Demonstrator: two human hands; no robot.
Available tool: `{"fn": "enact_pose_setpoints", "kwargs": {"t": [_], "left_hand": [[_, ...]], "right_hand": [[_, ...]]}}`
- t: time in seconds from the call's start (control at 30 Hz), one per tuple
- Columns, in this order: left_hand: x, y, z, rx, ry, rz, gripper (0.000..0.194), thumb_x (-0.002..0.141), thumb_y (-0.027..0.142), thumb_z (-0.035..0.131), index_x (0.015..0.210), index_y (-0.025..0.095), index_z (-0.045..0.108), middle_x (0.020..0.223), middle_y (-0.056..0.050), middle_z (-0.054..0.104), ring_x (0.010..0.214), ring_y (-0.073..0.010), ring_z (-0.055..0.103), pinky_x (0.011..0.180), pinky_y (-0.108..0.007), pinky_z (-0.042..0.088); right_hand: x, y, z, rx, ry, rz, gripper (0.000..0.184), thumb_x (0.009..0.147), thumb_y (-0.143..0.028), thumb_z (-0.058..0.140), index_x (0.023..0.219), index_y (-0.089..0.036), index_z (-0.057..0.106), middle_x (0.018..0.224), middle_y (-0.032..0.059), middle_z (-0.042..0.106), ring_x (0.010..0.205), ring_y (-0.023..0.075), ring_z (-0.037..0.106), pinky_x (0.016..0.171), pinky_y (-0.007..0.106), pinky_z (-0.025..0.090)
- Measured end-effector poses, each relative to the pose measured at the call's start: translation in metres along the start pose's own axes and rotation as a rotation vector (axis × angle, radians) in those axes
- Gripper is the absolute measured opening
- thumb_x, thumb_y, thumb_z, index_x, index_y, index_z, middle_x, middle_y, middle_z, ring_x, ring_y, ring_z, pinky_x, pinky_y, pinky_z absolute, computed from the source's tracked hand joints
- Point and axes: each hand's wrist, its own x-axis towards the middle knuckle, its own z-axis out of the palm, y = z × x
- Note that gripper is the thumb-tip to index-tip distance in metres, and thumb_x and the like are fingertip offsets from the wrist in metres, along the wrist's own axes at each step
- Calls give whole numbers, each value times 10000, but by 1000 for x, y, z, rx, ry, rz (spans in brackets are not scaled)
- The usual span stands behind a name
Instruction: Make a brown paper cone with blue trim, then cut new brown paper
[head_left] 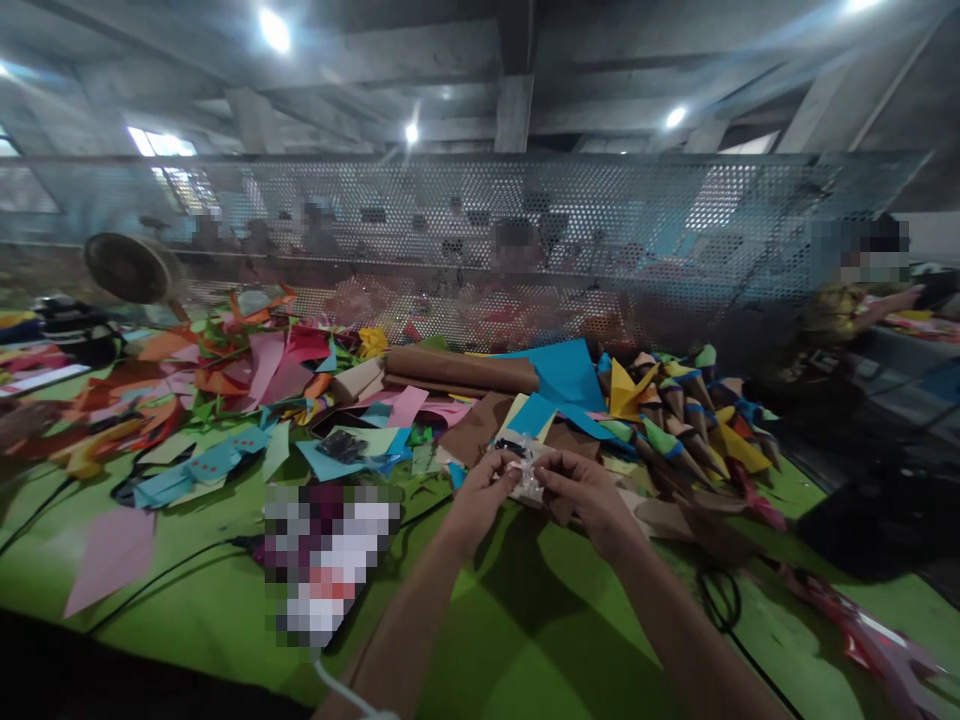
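Both of my hands are raised just above the near side of the green table. Pinched between the fingertips of my left hand (486, 495) and my right hand (583, 490) is a small crinkled clear plastic bag (532, 482). What may be inside the bag is too small to make out. Right behind it lie brown paper sheets (476, 428) and a blue paper strip (538, 412). Folded brown paper cones with green and blue tips (675, 405) are heaped beyond my right hand.
A power strip (352, 570), partly pixelated, sits left of my arms, its cables crossing the green table (217, 620). A red glue gun (862, 630) lies at the right. Coloured paper pieces spread along the back before a perforated metal screen (450, 200). A person (832, 310) is at far right.
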Motion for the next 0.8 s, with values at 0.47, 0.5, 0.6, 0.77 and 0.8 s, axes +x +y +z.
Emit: {"fn": "enact_pose_setpoints", "kwargs": {"t": [0.47,0.5,0.6,0.77,0.8], "left_hand": [[0,-5,1,-176,21,-108,306,811,469,655,909,185,603,795,6,585,750,-149,518,726,-264,417],[-1,-5,1,-194,11,-117,313,812,472,657,921,183,603,801,3,591,755,-150,525,735,-267,421],[-1,-4,1,-149,-11,-74,277,841,447,634,925,185,607,828,-7,599,783,-158,542,764,-275,429],[0,0,-1,166,19,160,122,876,304,590,867,194,641,995,-43,606,995,-199,554,887,-291,421],[1,0,-1,198,31,180,109,876,287,586,868,193,642,1005,-46,603,1003,-200,554,890,-292,421]], "right_hand": [[-2,0,6,-86,21,-34,403,627,-531,816,698,-190,613,570,-20,549,463,99,474,421,226,362],[-1,1,6,-99,25,-39,384,635,-516,807,700,-188,620,569,-18,554,467,100,476,426,226,364],[1,5,3,-142,42,-52,283,643,-421,783,717,-183,650,583,-14,584,488,108,492,444,224,370],[2,9,-2,-228,129,-82,109,599,-211,701,701,-181,678,558,-30,576,482,100,466,433,206,320],[2,9,-2,-225,136,-81,106,599,-215,688,698,-179,674,555,-29,574,479,102,466,433,209,323]]}}
